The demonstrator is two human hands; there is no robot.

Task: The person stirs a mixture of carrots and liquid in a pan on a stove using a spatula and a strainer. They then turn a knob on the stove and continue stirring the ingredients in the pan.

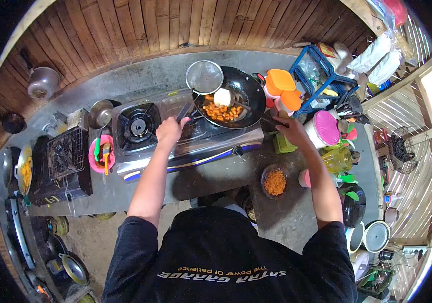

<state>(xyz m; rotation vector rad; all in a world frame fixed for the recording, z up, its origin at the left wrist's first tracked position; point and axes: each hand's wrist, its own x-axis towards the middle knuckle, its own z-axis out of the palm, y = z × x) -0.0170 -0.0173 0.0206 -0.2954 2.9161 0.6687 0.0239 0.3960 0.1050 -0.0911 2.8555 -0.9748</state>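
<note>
A black wok (246, 91) sits on the right burner of a steel gas stove (190, 161). Orange-brown food pieces (220, 112) and a white lump (222, 97) lie inside it. My left hand (169, 131) is closed round a dark handle at the wok's left side; a round mesh strainer (204, 77) is over the wok's upper left rim. With my right hand (291, 130) I grip the handle of a spatula (246, 107), whose blade reaches into the wok beside the food.
A bowl of shredded orange food (275, 182) stands at the counter's right. Left of the stove are a pink bowl (101, 156) with utensils and a small pot (101, 114). Orange-lidded tubs (279, 82), a pink-lidded bucket (326, 128) and a blue rack (322, 76) stand right of the wok.
</note>
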